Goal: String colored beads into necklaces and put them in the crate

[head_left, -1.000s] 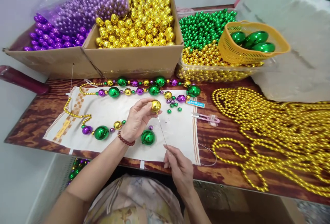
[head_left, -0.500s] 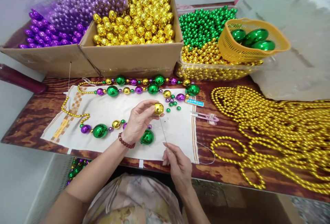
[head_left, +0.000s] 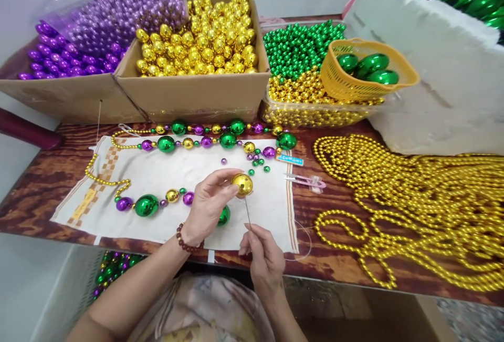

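Observation:
My left hand (head_left: 207,203) pinches a gold bead (head_left: 242,184) above the white cloth (head_left: 173,174). A thin needle (head_left: 247,211) runs from under the bead down to my right hand (head_left: 263,258), whose fingers are pinched on its lower end. A part-strung strand of green, purple and gold beads (head_left: 151,203) lies on the cloth to the left of my left hand, and a large green bead (head_left: 224,217) sits partly hidden behind that hand. A finished strand (head_left: 212,137) lies along the cloth's far edge.
Cardboard boxes of purple beads (head_left: 59,58) and gold beads (head_left: 197,37) stand at the back. A clear tub (head_left: 307,113) holds green and gold beads, with a yellow basket (head_left: 366,76) on it. Gold bead chains (head_left: 425,210) pile at right. Small snips (head_left: 307,180) lie beside the cloth.
Both hands have come slightly closer together, the gold bead lowering along the needle. The camera view has shifted a little, and the green bead is now more hidden by my left hand.

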Available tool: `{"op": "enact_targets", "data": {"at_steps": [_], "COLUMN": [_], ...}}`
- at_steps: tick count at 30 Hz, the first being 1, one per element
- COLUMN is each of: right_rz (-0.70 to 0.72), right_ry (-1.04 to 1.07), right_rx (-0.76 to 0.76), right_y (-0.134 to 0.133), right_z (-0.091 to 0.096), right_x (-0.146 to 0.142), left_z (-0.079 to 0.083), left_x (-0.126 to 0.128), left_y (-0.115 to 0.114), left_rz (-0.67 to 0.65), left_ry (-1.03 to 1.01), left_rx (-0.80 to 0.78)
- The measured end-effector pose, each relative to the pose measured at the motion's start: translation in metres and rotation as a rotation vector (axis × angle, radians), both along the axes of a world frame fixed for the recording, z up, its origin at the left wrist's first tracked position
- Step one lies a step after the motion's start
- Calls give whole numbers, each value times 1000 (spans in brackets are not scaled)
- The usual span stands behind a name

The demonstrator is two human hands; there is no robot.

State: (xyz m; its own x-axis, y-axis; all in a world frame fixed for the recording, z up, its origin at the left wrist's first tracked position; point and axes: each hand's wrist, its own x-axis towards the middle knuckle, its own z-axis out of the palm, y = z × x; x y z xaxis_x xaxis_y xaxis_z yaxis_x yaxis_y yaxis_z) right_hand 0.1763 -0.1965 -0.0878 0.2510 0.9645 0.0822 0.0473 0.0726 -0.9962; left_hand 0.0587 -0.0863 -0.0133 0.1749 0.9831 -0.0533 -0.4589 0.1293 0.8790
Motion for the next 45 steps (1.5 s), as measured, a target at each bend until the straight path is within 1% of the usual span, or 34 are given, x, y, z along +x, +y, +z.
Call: {"op": "enact_targets", "data": {"at_steps": [4, 9, 12, 15, 19, 21, 25, 26, 28, 31, 33, 35, 36, 37, 39, 42, 43, 45], "right_rz": [17, 37, 38, 8, 4, 26, 76, 69, 9, -95, -120, -147, -171, -202, -260, -289, -284, -267], "right_ry": [-56, -40, 16, 90, 178, 187, 203, 210, 233, 293, 333, 373, 399, 427, 485, 526, 523, 506], "right_rx": [31, 32, 12, -12, -72, -92, -112, -122, -156, -226, -259, -275, -277, -275, -268, -264, -263, -257], "right_y": [0, 2, 8, 18, 29, 30, 27, 26, 25, 24, 23, 21, 20, 19, 19, 19, 19, 19], "right_z": [1, 4, 9, 15, 20, 21, 22, 21, 18, 9, 3, -2, -3, -4, -4, -3, -3, -5], "right_x": [0, -4, -7, -8, -4, 1, 10, 12, 17, 27, 34, 41, 44, 46, 48, 50, 50, 49], "left_z": [4, 6, 1, -7, -12, -12, -13, -14, -17, -19, -18, -18, -20, -21, -27, -37, -40, -44], "left_x": [-2, -5, -4, -2, 0, 1, 7, 9, 12, 14, 12, 9, 7, 5, 2, 4, 7, 15], "left_y": [3, 4, 0, -8, -16, -17, -14, -14, -15, -19, -19, -13, -7, 0, 20, 50, 58, 70], "left_rz": [-8, -8, -30, -68, -43, -56, -120, -128, -161, -303, -414, -491, -507, -504, -439, -339, -334, -364], "left_ry": [-51, -43, -15, 41, 158, 202, 223, 235, 288, 451, 570, 678, 743, 821, 1003, 1257, 1321, 1421], "left_rx": [-43, -73, -75, -52, 0, -13, -69, -70, -54, 13, 83, 159, 211, 275, 420, 598, 644, 732]}}
